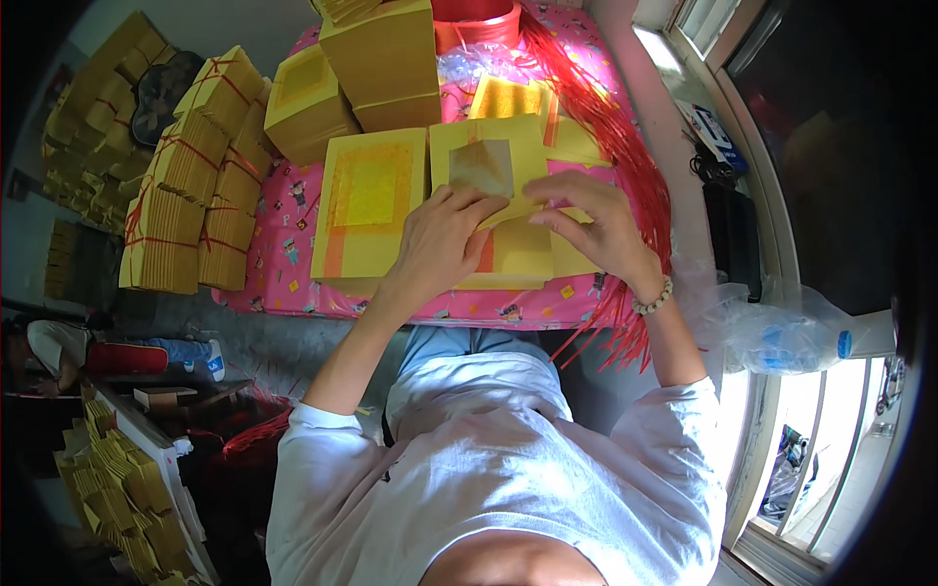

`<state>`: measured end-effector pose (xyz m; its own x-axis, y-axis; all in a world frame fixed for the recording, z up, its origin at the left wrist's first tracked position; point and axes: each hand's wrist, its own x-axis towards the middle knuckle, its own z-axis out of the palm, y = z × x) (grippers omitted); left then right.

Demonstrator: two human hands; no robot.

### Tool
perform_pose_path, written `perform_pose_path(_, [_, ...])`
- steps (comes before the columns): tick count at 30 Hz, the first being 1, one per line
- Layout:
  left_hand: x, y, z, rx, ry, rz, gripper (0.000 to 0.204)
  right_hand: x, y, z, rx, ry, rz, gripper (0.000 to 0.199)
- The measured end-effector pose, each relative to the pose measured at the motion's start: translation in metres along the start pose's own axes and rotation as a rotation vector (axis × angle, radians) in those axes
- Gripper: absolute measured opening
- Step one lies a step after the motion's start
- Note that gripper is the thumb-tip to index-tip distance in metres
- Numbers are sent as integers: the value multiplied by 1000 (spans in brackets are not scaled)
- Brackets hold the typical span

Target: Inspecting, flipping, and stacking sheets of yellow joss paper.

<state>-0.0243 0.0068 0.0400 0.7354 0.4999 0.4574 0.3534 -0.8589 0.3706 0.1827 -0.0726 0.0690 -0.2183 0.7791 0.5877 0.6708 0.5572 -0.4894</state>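
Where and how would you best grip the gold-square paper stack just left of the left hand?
Probably grip the gold-square paper stack by its left edge, coming from the person's left: that side looks free. Its right edge lies close to the neighbouring paper stack, and the left forearm covers its near right corner.

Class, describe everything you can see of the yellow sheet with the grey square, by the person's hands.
The yellow sheet looks like thin paper with straight edges, bearing a dull silver-grey square with brownish-orange streaks. It lies atop a yellow paper pile, its near part raised. The left hand rests on its near-left part; the right hand is at its near-right edge, though whether it pinches is unclear.
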Motion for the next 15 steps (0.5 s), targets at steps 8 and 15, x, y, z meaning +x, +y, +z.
perform_pose_path(8, [3,16,-42,-326,271,-44,29,-15,28,26,493,267,333,74])
perform_pose_path(15, [-15,19,-25,-1152,152,-260,26,-1,0,38,778,242,273,109])
